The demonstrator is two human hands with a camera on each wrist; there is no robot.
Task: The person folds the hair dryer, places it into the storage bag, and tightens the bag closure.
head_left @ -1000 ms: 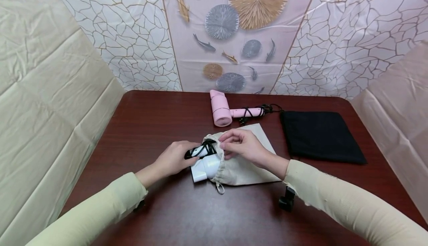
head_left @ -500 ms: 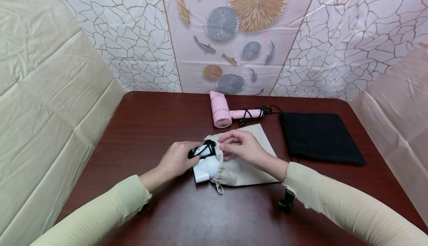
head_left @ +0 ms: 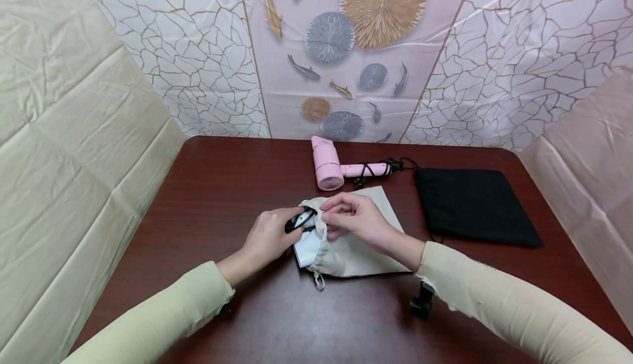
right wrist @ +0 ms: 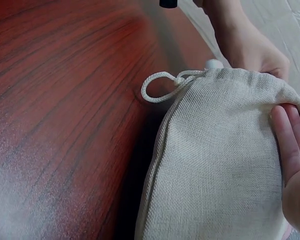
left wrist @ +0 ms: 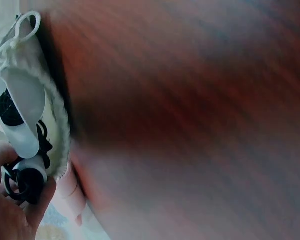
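A white hair dryer (head_left: 307,248) lies mostly inside a beige drawstring bag (head_left: 363,254), its nozzle end and cord-wrapped handle showing at the mouth. My left hand (head_left: 269,237) grips the handle end, thumb and fingers around the black cord (left wrist: 30,185) wound there. At the upper rim of the opening, my right hand (head_left: 358,218) pinches the cloth; the right wrist view shows its fingers (right wrist: 289,140) against the gathered hem. A looped drawstring (right wrist: 157,87) hangs from the bag's near corner. The rest of the dryer is hidden in the cloth.
Behind the bag, a pink hair dryer (head_left: 328,165) lies with its black cord wrapped round the handle. A flat black cloth bag (head_left: 475,207) is to the right on the dark red-brown table (head_left: 222,182). Patterned and beige cloth walls surround the table.
The white hair dryer has slid rightward, deeper into the beige bag, pushed by my left hand. My right hand keeps its pinch on the rim, shifting only slightly.
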